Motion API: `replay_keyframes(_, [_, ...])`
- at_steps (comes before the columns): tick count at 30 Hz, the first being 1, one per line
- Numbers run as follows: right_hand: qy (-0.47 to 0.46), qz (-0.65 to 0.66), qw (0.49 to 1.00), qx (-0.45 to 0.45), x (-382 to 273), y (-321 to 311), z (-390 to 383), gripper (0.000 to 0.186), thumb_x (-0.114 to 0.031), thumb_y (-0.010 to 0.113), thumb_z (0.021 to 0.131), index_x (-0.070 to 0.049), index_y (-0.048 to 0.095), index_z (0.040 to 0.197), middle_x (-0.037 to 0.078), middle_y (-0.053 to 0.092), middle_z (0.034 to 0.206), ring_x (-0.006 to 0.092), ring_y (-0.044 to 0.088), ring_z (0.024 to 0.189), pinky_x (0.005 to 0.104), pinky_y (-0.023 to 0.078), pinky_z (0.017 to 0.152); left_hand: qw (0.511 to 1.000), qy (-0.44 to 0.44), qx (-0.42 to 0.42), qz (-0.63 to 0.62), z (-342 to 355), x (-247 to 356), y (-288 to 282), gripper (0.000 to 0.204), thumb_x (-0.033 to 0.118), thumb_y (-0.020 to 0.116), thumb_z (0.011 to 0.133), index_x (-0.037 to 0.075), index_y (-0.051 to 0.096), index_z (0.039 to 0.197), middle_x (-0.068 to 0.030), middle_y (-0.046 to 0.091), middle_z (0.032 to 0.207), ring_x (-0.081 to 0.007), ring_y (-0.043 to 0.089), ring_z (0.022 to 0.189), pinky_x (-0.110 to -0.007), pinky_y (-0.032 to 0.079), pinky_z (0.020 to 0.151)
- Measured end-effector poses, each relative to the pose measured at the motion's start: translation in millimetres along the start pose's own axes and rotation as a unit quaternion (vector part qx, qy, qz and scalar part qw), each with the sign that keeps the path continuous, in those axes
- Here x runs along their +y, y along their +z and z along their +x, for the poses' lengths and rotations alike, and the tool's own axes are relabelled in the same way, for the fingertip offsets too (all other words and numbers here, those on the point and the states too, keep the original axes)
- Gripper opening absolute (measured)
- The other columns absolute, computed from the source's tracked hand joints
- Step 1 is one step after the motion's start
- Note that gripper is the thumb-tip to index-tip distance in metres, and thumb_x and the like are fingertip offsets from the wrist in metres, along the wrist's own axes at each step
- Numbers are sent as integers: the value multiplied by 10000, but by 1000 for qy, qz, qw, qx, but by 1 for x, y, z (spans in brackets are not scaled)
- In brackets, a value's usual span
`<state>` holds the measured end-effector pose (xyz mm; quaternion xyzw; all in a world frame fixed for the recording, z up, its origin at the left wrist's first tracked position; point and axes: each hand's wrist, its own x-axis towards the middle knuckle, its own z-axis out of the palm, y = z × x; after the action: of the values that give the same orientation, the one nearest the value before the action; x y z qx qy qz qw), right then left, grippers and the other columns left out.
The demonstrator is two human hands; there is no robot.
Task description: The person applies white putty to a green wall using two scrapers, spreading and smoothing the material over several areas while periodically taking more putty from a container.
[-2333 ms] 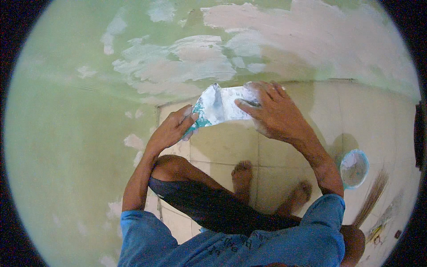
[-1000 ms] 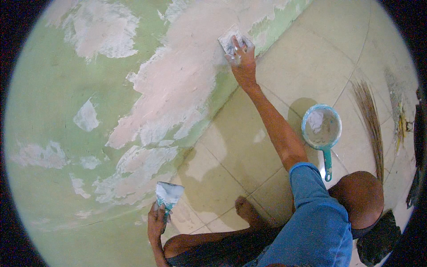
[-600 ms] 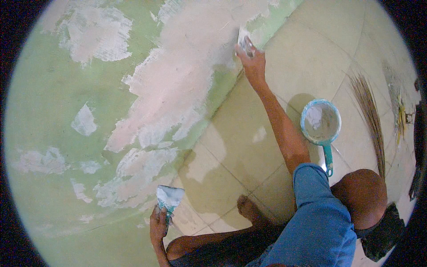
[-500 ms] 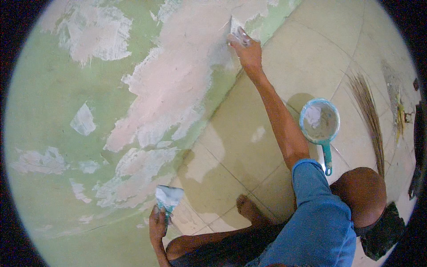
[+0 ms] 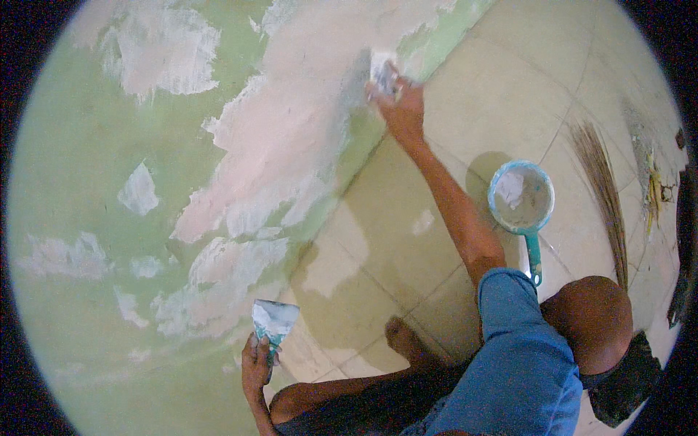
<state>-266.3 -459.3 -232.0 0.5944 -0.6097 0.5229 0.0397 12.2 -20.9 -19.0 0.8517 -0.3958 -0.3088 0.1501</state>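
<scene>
My right hand (image 5: 398, 102) is stretched far out and presses a small flat scraper (image 5: 381, 69) against the green wall (image 5: 87, 189), at the edge of a wide pinkish-white filler patch (image 5: 291, 131) near the floor line. Low down by my knee, my left hand (image 5: 256, 363) grips the teal handle of a broad putty knife (image 5: 273, 320) whose blade carries white paste. Its blade points up toward the wall without touching it.
A light blue scoop pot (image 5: 520, 200) with white paste stands on the tiled floor (image 5: 407, 218) to the right of my arm. A straw broom (image 5: 603, 189) lies further right. My bare foot (image 5: 407, 341) rests on the tiles.
My hands, earlier together on the knives, have parted. The right hand reached out to the wall and has since slid the scraper a little leftward along the filler patch; the left hand stays put.
</scene>
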Motion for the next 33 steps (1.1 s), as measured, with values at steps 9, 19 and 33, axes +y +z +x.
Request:
replay_keyframes(9, [140, 154, 961, -184, -52, -14, -2, 721, -459, 703, 769, -126, 495, 1374, 240, 558, 1021, 381, 518, 1003, 441, 432, 908, 1000, -13, -6, 7, -1, 7, -2, 308, 272, 458, 991, -2, 544, 1102, -61, 602, 732, -121, 520, 571, -286, 441, 526])
replay_keyframes(19, [-9, 190, 980, -51, -44, 9, -40, 777, -171, 725, 790, -177, 345, 1468, 215, 529, 1068, 392, 469, 1051, 480, 412, 918, 998, 18, 34, 50, -5, 8, 1, 327, 304, 452, 991, 3, 548, 1074, -59, 606, 725, -120, 520, 555, -276, 428, 510])
replay_keyframes(33, [216, 263, 933, -119, -54, 18, -33, 709, -343, 716, 795, -62, 457, 1392, 220, 539, 978, 332, 511, 995, 426, 462, 844, 1000, 0, -24, -7, 2, -12, -9, 335, 266, 442, 994, -5, 531, 1171, -62, 608, 738, -117, 518, 559, -273, 437, 508])
